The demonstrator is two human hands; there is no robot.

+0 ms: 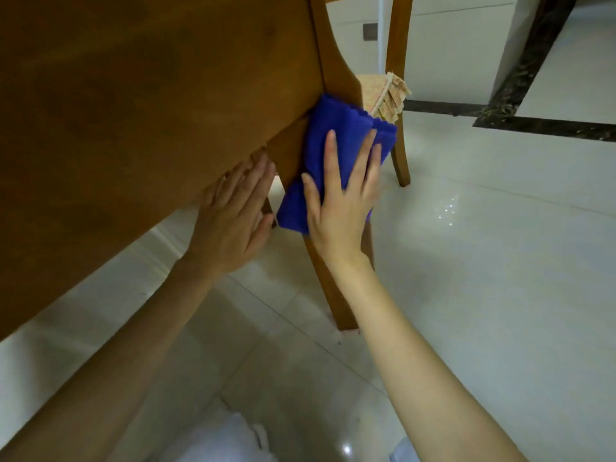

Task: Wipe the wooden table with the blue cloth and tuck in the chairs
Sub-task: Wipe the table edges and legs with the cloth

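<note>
The wooden table (140, 105) fills the upper left, its top seen at a steep tilt. A wooden chair (338, 78) stands against the table's right edge, with a woven seat cushion (376, 91) showing behind its back. The blue cloth (340, 128) lies folded against the chair's wooden back. My right hand (343, 198) presses flat on the cloth with straight, spread fingers. My left hand (233, 218) rests flat on the table's edge just left of the chair, fingers straight.
Glossy white floor tiles (483, 261) spread to the right and below. A dark marble border strip (533, 125) runs across the floor at the upper right. The chair's legs (336, 295) reach the floor between my arms.
</note>
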